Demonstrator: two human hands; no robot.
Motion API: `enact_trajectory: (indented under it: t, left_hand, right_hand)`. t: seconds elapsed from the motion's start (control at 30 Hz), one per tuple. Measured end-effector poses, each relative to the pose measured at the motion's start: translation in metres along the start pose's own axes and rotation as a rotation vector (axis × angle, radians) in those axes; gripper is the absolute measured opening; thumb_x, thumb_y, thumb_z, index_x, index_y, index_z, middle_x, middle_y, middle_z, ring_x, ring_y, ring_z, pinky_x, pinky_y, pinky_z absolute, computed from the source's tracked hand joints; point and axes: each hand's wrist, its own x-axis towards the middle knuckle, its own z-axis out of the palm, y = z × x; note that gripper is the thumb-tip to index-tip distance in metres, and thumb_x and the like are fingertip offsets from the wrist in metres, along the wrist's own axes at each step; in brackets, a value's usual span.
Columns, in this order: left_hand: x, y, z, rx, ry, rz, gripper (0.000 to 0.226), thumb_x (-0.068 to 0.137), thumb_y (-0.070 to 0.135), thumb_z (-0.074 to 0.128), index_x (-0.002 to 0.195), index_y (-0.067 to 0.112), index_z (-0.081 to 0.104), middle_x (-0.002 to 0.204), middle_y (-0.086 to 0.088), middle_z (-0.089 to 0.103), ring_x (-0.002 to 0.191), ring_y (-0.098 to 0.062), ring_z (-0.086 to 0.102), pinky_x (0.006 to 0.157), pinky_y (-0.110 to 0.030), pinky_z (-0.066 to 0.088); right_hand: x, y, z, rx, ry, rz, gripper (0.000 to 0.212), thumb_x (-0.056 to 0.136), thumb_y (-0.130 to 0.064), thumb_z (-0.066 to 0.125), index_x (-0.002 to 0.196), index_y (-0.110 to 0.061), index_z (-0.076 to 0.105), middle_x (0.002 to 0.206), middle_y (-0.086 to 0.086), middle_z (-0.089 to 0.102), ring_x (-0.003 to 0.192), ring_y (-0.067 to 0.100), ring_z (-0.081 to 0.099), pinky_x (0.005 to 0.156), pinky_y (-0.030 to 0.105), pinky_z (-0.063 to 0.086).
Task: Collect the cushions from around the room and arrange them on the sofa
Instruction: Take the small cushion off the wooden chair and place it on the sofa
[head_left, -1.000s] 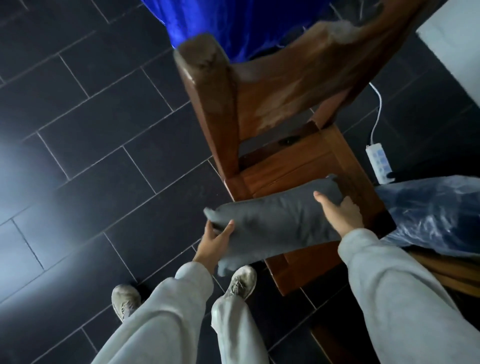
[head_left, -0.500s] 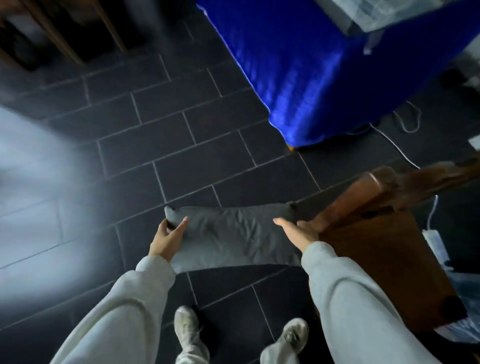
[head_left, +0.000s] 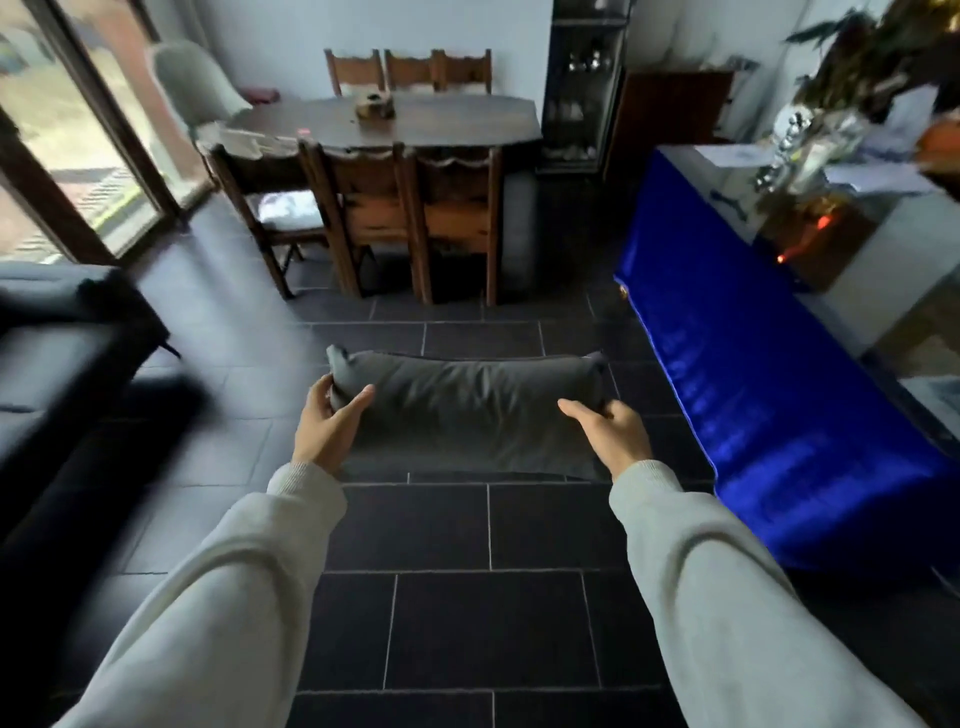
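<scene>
Between both hands, cushion (head_left: 467, 410) now carried clear of the chair it was lifted from, held level above the floor; pickup done, carry under way. Left hand (head_left: 327, 421) clamps its left end, right hand (head_left: 610, 431) its right end, arms stretched forward. Sofa (head_left: 57, 353) lies left of the left hand, near.

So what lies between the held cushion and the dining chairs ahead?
Head view: only bare dark floor tiles between the grey cushion and the dining chairs.
</scene>
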Motion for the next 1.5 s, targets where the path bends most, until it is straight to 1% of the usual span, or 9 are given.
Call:
enact_trajectory:
  t: [0.23, 0.37, 0.57, 0.67, 0.87, 0.97, 1.13, 1.33, 1.5]
  left_hand:
    - [0.079, 0.079, -0.098, -0.257, 0.205, 0.104, 0.065, 0.079, 0.045, 0.083, 0.132, 0.029, 0.049, 0.127, -0.013, 0.067, 0.096, -0.019, 0.068, 0.077, -0.035, 0.057]
    - [0.137, 0.111, -0.146, -0.321, 0.284, 0.12, 0.078, 0.077, 0.042, 0.085, 0.142, 0.024, 0.045, 0.134, -0.014, 0.064, 0.115, -0.031, 0.066, 0.098, -0.052, 0.055]
    - [0.196, 0.154, -0.229, -0.484, 0.453, 0.071, 0.082, 0.064, 0.083, 0.064, 0.122, 0.025, 0.064, 0.117, 0.0, 0.074, 0.1, -0.015, 0.07, 0.094, -0.043, 0.055]
    - [0.213, 0.155, -0.286, -0.766, 0.522, 0.012, 0.064, 0.086, 0.078, 0.049, 0.099, 0.019, 0.069, 0.085, -0.001, 0.078, 0.074, -0.017, 0.074, 0.073, -0.035, 0.057]
    - [0.233, 0.116, -0.407, -0.669, 0.636, 0.029, 0.007, 0.098, 0.013, 0.058, 0.099, 0.014, 0.065, 0.07, 0.001, 0.066, 0.063, -0.012, 0.057, 0.045, -0.017, 0.045]
    - [0.247, 0.091, -0.473, -0.576, 0.676, -0.045, 0.04, 0.095, 0.003, 0.058, 0.135, 0.002, 0.055, 0.083, -0.005, 0.06, 0.063, -0.01, 0.061, 0.047, -0.018, 0.048]
    - [0.292, 0.065, -0.588, -0.528, 0.717, -0.099, 0.041, 0.084, -0.012, 0.047, 0.106, 0.016, 0.068, 0.084, -0.003, 0.068, 0.069, -0.018, 0.064, 0.06, -0.026, 0.048]
    - [0.37, 0.055, -0.714, -0.502, 0.902, -0.092, 0.066, 0.08, -0.022, 0.047, 0.14, 0.005, 0.054, 0.127, -0.019, 0.065, 0.098, -0.028, 0.061, 0.076, -0.036, 0.048]
    - [0.429, 0.042, -0.784, -0.531, 0.982, -0.103, 0.065, 0.08, -0.012, 0.052, 0.14, 0.013, 0.057, 0.134, -0.021, 0.064, 0.118, -0.038, 0.061, 0.091, -0.042, 0.05]
  right_hand:
    - [0.038, -0.16, 0.097, 0.092, -0.119, -0.266, 0.059, 0.057, -0.073, 0.081, 0.096, -0.028, 0.075, 0.102, -0.015, 0.075, 0.103, 0.011, 0.069, 0.095, 0.032, 0.053]
    - [0.069, -0.237, 0.169, 0.119, -0.225, -0.374, 0.069, 0.057, -0.069, 0.082, 0.108, -0.023, 0.077, 0.109, -0.007, 0.078, 0.107, 0.017, 0.072, 0.105, 0.041, 0.054]
    - [0.095, -0.345, 0.29, 0.261, -0.432, -0.354, 0.101, 0.051, -0.097, 0.064, 0.127, -0.031, 0.069, 0.139, -0.008, 0.065, 0.133, 0.019, 0.057, 0.12, 0.042, 0.038]
    - [0.107, -0.383, 0.358, 0.376, -0.588, -0.195, 0.116, 0.03, -0.106, 0.06, 0.119, -0.032, 0.07, 0.122, -0.002, 0.074, 0.114, 0.019, 0.069, 0.093, 0.041, 0.058]
    - [0.112, -0.428, 0.511, 0.323, -0.8, -0.211, 0.032, 0.08, -0.024, 0.087, 0.103, -0.007, 0.074, 0.114, 0.023, 0.077, 0.074, 0.021, 0.077, 0.067, 0.033, 0.059]
    - [0.105, -0.443, 0.6, 0.221, -0.921, -0.289, 0.054, 0.084, 0.008, 0.074, 0.136, -0.004, 0.061, 0.124, 0.015, 0.073, 0.093, 0.022, 0.077, 0.078, 0.033, 0.061]
    - [0.064, -0.481, 0.749, 0.04, -1.015, -0.414, 0.071, 0.082, 0.026, 0.057, 0.148, 0.002, 0.051, 0.13, 0.017, 0.064, 0.117, 0.033, 0.062, 0.102, 0.039, 0.05]
    - [0.007, -0.54, 0.917, 0.064, -1.09, -0.401, 0.029, 0.085, -0.006, 0.075, 0.113, -0.011, 0.079, 0.101, 0.012, 0.082, 0.096, 0.027, 0.076, 0.073, 0.029, 0.058]
    - [0.0, -0.573, 1.013, 0.046, -1.118, -0.412, 0.038, 0.08, -0.013, 0.08, 0.118, -0.013, 0.077, 0.105, 0.01, 0.082, 0.105, 0.032, 0.076, 0.094, 0.045, 0.062]
